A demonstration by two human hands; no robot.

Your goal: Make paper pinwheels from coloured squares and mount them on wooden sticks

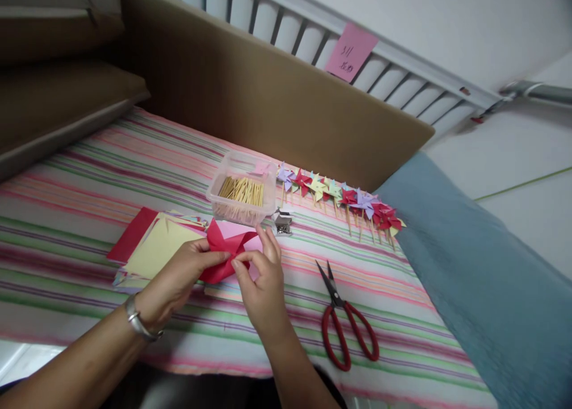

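Observation:
A red paper pinwheel (pixel 222 249), partly folded, is held between both hands over the striped cloth (pixel 89 177). My left hand (pixel 176 278) pinches its left side, thumb near the centre. My right hand (pixel 261 281) pinches the folded tips at the middle with thumb and forefinger, the other fingers raised. A pink sheet (pixel 243 233) lies under the pinwheel. To the left is a stack of coloured paper squares (pixel 154 248), yellow on top and red beneath.
A clear plastic box of wooden sticks (pixel 242 190) stands behind the hands, with a small container of pins (pixel 282 222) beside it. A row of finished pinwheels (pixel 344 200) lies to the right. Red-handled scissors (pixel 344 319) lie on the cloth. A cardboard sheet (pixel 268 93) stands behind; blue cloth (pixel 482 266) is at right.

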